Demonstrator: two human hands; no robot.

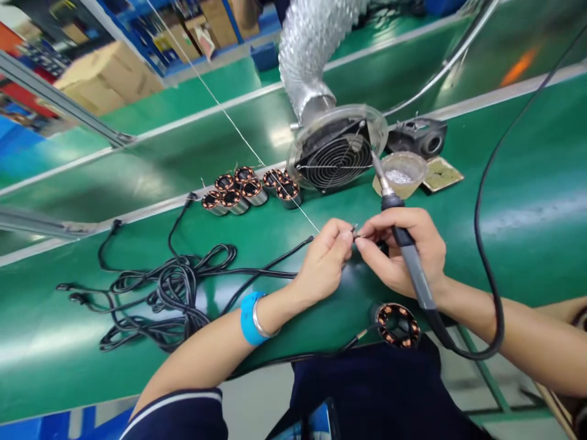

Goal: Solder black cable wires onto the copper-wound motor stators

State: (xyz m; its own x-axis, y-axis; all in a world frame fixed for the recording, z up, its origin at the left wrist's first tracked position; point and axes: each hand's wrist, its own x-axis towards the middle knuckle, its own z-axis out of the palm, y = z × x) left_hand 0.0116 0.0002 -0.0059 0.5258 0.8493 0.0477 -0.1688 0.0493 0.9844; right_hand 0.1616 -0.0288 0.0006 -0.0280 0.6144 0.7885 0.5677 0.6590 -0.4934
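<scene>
My left hand (326, 260) is closed in a pinch on what looks like a small wire end (354, 232), mostly hidden by the fingertips. Against it, the thumb and forefinger of my right hand (413, 244) pinch the same tiny piece. A soldering iron (415, 275) is held in that right hand too, its tip pointing up and away from the fingers. Below the hands, near the table edge, lies a ring-shaped stator with copper windings (398, 325), a black cable running to it. Behind my left wrist pass black cables (270, 271).
Several copper-wound stators (252, 190) stand at the back. Beside them is a fume extractor fan (339, 162) with a silver duct (312, 55). A bowl of solder bits (406, 174), a sponge (441, 174) and an iron stand (424, 137) sit right. Tangled cables (178, 284) lie left.
</scene>
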